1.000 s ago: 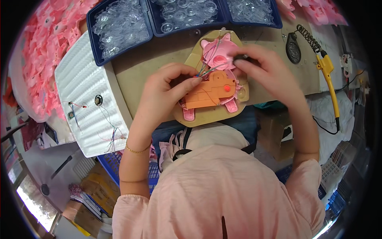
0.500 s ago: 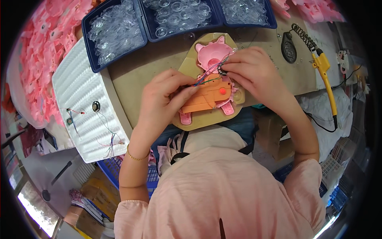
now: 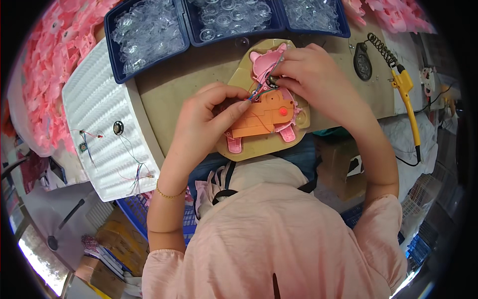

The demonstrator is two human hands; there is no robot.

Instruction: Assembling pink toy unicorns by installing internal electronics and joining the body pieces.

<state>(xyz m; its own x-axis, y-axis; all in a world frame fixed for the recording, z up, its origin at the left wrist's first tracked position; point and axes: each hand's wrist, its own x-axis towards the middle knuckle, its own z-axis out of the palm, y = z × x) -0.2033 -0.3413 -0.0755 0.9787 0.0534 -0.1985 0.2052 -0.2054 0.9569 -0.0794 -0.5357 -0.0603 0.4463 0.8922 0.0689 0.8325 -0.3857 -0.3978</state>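
Note:
A pink animal-shaped toy shell (image 3: 264, 62) lies on a tan shaped board (image 3: 238, 74) at the table's near edge. Over its lower half sits an orange plastic housing (image 3: 255, 121) with a red button. My left hand (image 3: 211, 109) is closed, thumb and forefinger pinching thin coloured wires (image 3: 258, 91) at the housing's upper left. My right hand (image 3: 318, 77) is closed around a small round dark speaker (image 3: 272, 81) above the housing, partly hidden by the fingers. The wires run between both hands, and one strand rises past the right fingertips.
Blue trays (image 3: 185, 48) of clear plastic parts line the back. At left, a white ribbed foam sheet (image 3: 102, 169) carries another wired speaker (image 3: 118, 128), beside heaped pink shells (image 3: 59, 74). A yellow-handled soldering iron (image 3: 409, 107) and a black oval tag (image 3: 362, 62) lie right.
My right hand has shifted slightly up and left with the speaker, which shows more between its fingers. My left fingertips have moved a little right and up along the wires.

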